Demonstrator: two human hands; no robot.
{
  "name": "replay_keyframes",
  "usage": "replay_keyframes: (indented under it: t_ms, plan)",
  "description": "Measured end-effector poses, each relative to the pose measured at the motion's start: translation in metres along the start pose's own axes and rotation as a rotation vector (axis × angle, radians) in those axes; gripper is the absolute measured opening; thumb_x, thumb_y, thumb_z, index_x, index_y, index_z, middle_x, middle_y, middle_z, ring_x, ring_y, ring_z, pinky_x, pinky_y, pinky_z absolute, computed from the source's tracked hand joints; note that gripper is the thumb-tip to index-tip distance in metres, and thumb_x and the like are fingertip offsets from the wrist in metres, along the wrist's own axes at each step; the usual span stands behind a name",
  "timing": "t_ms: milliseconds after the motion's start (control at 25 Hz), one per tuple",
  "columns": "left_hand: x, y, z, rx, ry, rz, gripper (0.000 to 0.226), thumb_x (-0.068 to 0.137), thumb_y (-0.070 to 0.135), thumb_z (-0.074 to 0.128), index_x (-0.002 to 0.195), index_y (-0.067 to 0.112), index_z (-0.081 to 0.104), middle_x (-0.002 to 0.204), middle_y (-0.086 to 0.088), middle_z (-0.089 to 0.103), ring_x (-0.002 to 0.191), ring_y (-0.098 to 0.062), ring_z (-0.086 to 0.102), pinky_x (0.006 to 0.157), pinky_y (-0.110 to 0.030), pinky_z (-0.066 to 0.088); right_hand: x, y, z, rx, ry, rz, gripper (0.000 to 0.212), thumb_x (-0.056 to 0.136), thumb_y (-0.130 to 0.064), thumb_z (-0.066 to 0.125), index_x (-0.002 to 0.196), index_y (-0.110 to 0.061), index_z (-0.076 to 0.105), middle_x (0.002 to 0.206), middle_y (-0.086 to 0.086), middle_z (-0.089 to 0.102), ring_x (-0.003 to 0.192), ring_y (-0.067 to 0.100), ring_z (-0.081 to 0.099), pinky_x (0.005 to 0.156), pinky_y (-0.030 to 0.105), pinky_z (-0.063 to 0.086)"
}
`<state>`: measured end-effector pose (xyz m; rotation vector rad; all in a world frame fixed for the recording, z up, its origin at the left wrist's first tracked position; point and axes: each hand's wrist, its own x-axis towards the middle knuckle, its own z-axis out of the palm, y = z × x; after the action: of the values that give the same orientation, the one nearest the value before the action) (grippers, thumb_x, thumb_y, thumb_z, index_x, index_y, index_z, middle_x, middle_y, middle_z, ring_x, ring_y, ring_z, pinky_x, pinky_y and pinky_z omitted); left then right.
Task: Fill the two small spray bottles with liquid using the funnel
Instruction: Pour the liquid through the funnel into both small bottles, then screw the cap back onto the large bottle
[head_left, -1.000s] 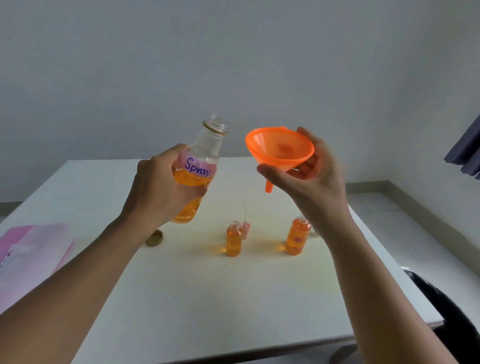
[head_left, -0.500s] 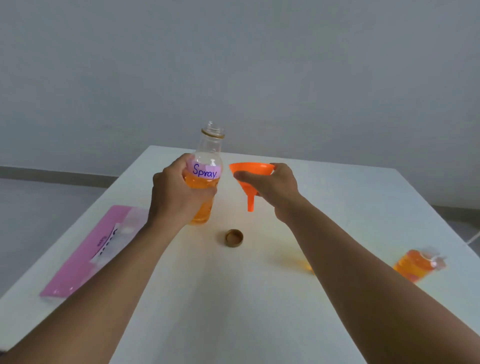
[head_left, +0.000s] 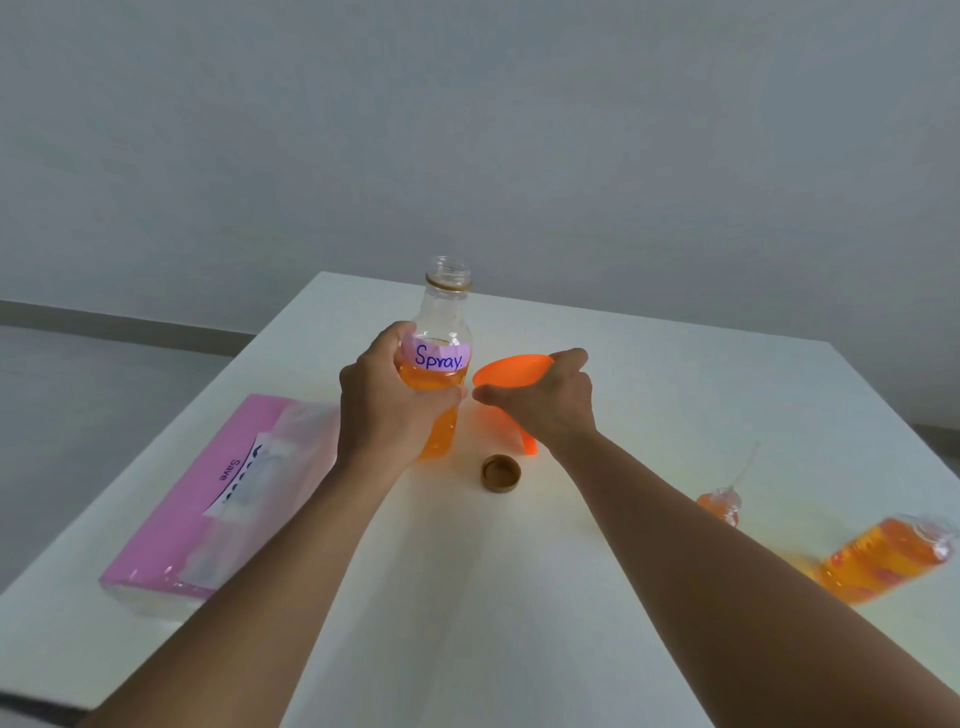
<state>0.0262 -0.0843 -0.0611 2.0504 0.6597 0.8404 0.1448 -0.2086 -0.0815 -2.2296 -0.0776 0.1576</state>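
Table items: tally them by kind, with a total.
Large "Spray" bottle: 1
Small spray bottles: 2
Orange funnel: 1
Brown cap: 1
Pink tissue pack: 1
Total: 6

Soft, even, fairly bright light fills the scene, with no hard shadows; its source cannot be seen. The white table (head_left: 649, 395) looks slightly cream near its middle, where an orange glow spreads from the liquid in the large bottle (head_left: 441, 364), whose clear neck carries small white highlights. The wide-angle lens bends the table's edges and stretches both forearms toward the lower corners. The small spray bottle (head_left: 888, 558) at the right edge is smeared by motion blur, and the pink packet (head_left: 208, 499) on the left is softly blurred. The centre stays reasonably sharp; the handwritten label is readable.
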Motion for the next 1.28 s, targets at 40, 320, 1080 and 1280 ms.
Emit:
replay_keyframes:
  t_ms: [40,320,1080,1280]
  plan:
    - [0.0,-0.001,0.001,0.002,0.001,-0.005,0.085,0.058,0.038,0.092,0.133,0.026,0.053,0.122,0.002,0.065,0.096,-0.012,0.055,0.073,-0.023,0.043,0.0,0.0,0.002,-0.009,0.007,0.002,0.112,0.057,-0.054,0.094,0.138,-0.018,0.027,0.138,0.012,0.043,0.127,0.036,0.051,0.087,0.044,0.051]
    - [-0.006,-0.009,0.002,-0.003,-0.068,-0.011,0.095,0.062,0.037,0.092,0.14,0.028,0.038,0.135,0.0,0.055,0.113,-0.02,0.055,0.08,-0.025,0.047,-0.006,0.006,0.001,-0.008,-0.011,-0.01,0.12,0.056,-0.053,0.095,0.144,-0.021,0.02,0.142,0.014,0.034,0.129,0.039,0.048,0.081,0.041,0.045]
    - [-0.021,-0.036,0.009,0.049,-0.161,-0.028,0.077,0.08,0.039,0.076,0.143,0.022,0.035,0.143,-0.004,0.05,0.125,-0.029,0.053,0.094,-0.04,0.048,-0.1,0.056,0.002,-0.21,-0.04,-0.423,0.05,0.09,-0.035,0.071,0.135,-0.02,0.056,0.122,-0.001,0.053,0.114,0.017,0.054,0.085,0.018,0.039]
    - [-0.027,-0.043,0.016,-0.063,-0.165,-0.012,0.08,0.079,0.041,0.078,0.143,0.025,0.033,0.131,0.005,0.054,0.109,-0.017,0.054,0.079,-0.025,0.041,-0.096,0.031,-0.022,-0.003,0.116,-0.59,0.034,0.101,-0.027,0.059,0.135,-0.03,0.062,0.102,0.002,0.049,0.091,-0.014,0.046,0.075,-0.004,0.034]
